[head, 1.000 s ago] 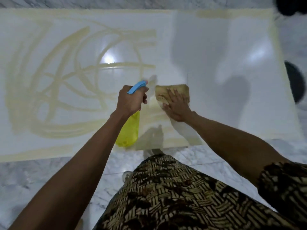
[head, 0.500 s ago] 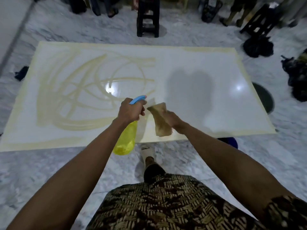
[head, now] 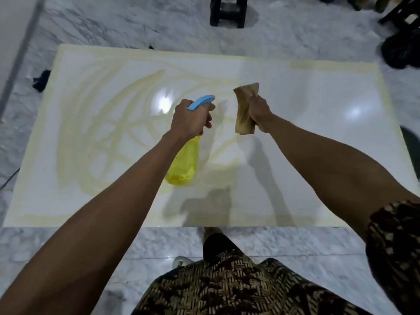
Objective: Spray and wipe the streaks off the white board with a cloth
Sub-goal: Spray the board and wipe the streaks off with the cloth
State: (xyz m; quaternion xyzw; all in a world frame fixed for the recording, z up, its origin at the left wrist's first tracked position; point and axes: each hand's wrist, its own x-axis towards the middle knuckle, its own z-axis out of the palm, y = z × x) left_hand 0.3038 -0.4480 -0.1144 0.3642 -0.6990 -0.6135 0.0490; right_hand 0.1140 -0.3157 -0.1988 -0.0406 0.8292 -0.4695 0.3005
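The white board (head: 306, 137) lies flat on the marble floor. Yellowish streaks (head: 109, 133) loop across its left half and run along its edges; the right half looks mostly clean. My left hand (head: 191, 119) grips a yellow spray bottle (head: 183, 164) with a blue trigger head (head: 201, 102), held above the board's middle. My right hand (head: 259, 112) grips a stained tan cloth (head: 244, 110), lifted off the board and hanging from my fist.
A dark stool (head: 228, 11) stands beyond the board's far edge. Dark bags and objects (head: 400, 51) sit at the far right. A small dark scrap (head: 42, 80) lies left of the board. My foot (head: 211, 233) is at the near edge.
My right hand lifted the cloth off the board, where it had been pressed flat, and now holds it bunched in the air. I have stood back, so the whole board shows.
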